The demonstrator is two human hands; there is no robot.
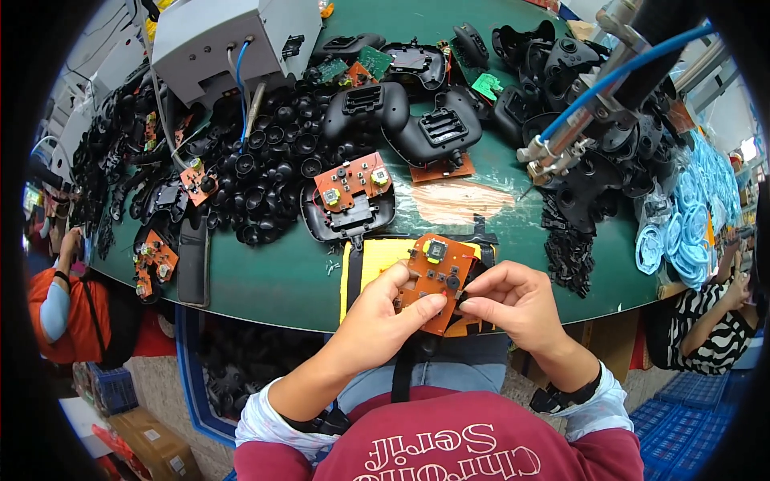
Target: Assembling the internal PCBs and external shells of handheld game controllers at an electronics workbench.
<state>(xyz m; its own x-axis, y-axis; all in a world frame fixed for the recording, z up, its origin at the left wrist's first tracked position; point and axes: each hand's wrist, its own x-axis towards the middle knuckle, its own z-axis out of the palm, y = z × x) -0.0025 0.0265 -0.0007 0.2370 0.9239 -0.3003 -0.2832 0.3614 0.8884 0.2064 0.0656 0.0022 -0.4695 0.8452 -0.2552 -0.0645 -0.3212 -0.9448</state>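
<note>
My left hand (377, 314) grips an orange circuit board (459, 260) by its lower left side, the thumb lying across its face. The board is tilted and carries a green-and-grey thumbstick module, a round black part and small buttons. At its right edge, my right hand (515, 303) has thumb and forefinger pinched together; what lies between them is too small to make out. Under the board is a yellow pad (374, 258) with black tape. Just beyond the pad, another orange board (353, 183) rests on an open black controller shell (377, 216).
Black thumbstick caps (277, 152) are heaped at the left, beside a grey machine box (212, 52). Controller shells (437, 132) lie ahead. A metal fixture with a blue hose (618, 68) overhangs the right side, near blue plastic rings (686, 232). Other people sit at both sides.
</note>
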